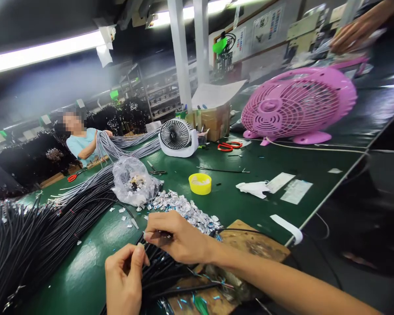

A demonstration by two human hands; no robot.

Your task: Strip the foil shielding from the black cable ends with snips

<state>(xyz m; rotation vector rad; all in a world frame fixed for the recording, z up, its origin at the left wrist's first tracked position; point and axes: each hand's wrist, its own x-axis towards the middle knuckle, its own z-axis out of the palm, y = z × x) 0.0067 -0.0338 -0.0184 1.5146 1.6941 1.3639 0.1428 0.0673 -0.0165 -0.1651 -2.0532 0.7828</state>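
Observation:
My left hand is closed in a pinch, thumb against the fingers. Just above and to the right of it, my right hand is also pinched, fingertips pointing left. The two sets of fingertips are close together; what they hold, if anything, is too small or hidden to make out. Under the hands lies a bundle of black cables. One cable's stripped end with thin coloured wires rests over a worn wooden board. A heap of silvery foil scraps lies just beyond my right hand.
Long black cables cover the left side of the green table. Beyond are a plastic bag, yellow tape roll, white fan, pink fan and red-handled scissors. A person handles grey cables; another person's hand shows top right.

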